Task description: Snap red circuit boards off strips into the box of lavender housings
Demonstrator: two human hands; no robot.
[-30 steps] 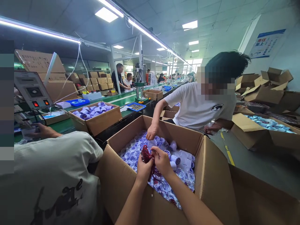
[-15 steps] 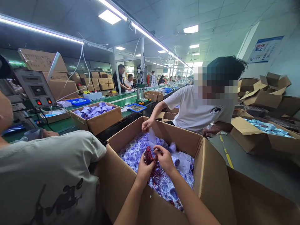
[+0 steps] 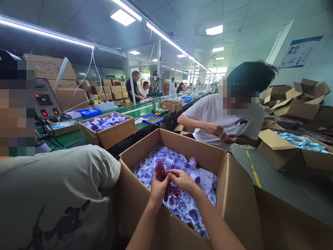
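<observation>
My left hand (image 3: 158, 190) is closed round a bundle of small dark red parts with thin wires (image 3: 161, 170). Loose red and black wire ends (image 3: 174, 194) trail below it. At the bundle's right side, the thumb and fingers of my right hand (image 3: 184, 181) are pinched together against it; the exact piece between them is hidden. Both hands are above a large cardboard box (image 3: 221, 184), which holds many purple plastic cups (image 3: 194, 215) in clear wrapping. A white sheet (image 3: 206, 178) lies on the cups toward the right.
Opposite, a co-worker in a white shirt (image 3: 203, 111) holds clear plastic. Another person's grey sleeve (image 3: 104, 166) borders the box on the left. A carton of purple cups (image 3: 117, 133) stands beside the green conveyor (image 3: 125, 111). On the right, an open carton (image 3: 281, 152) contains light blue parts.
My right hand has moved down and left, against the bundle. The co-worker's hand has drawn back from above the box to their other hand. A person's head has come into view at left.
</observation>
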